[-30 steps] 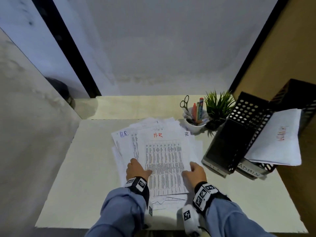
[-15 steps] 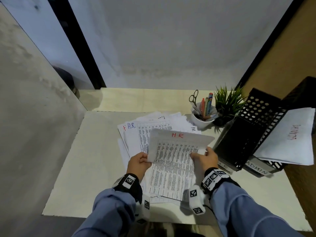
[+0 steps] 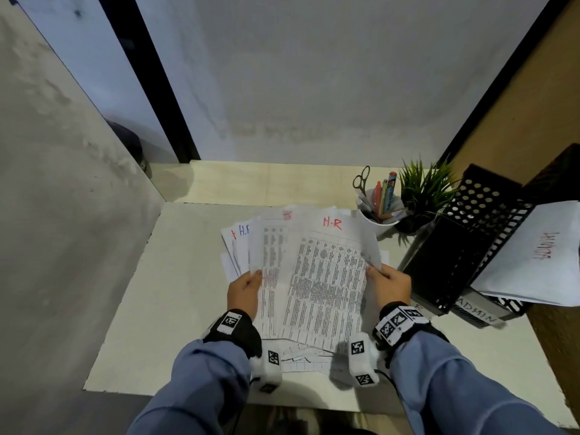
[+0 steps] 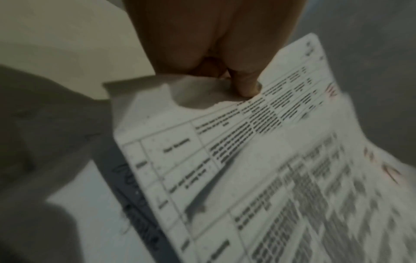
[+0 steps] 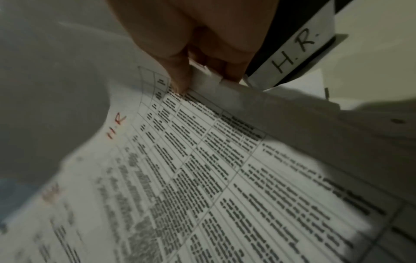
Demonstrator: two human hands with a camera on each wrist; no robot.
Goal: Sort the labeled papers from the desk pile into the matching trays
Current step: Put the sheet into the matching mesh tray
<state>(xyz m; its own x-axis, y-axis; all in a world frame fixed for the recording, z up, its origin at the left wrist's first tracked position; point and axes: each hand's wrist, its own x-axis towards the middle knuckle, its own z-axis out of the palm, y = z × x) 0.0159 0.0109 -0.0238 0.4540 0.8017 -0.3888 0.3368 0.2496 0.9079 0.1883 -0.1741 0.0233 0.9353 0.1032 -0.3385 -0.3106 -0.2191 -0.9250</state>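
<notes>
Two hands held papers in the head view: my left hand point(image 3: 244, 288) and right hand point(image 3: 390, 285) pinched an H.R sheet point(image 3: 326, 277) above the desk pile point(image 3: 241, 243); one paper sat in the ADMIN tray point(image 3: 477, 315). Left wrist: thumb point(image 4: 244, 83) pressed a sheet. Right wrist: fingers point(image 5: 180, 71) clamped the sheet beside the H.R. tray label point(image 5: 294, 53); most sorting remained.

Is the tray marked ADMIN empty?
No, the ADMIN tray already has a white sheet with red writing lying in it, as the head view shows.
</notes>
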